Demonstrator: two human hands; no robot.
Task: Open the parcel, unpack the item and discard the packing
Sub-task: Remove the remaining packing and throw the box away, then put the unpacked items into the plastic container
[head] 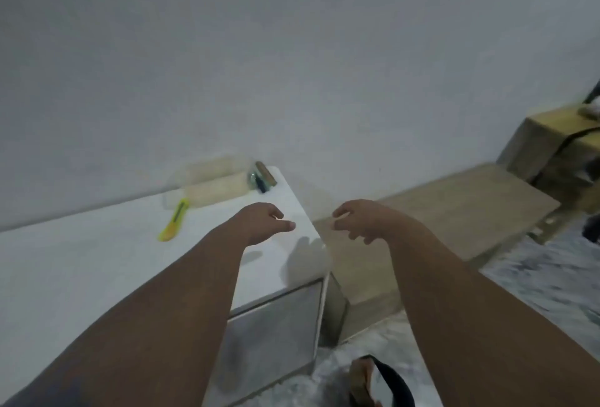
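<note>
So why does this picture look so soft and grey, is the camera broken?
Head view: dim, flat light; everything is slightly blurred, the hands and the yellow cutter included. The white counter looks washed out, with faint hand shadows near its edge. Wide-angle bending tilts the wall line.

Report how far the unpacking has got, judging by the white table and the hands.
Done: a pale roller-like item in clear wrap lies on the white table beside the yellow cutter. In hand: nothing; left hand and right hand hover empty. Left: whether packing remains cannot be told; the cardboard box sits at right.
</note>
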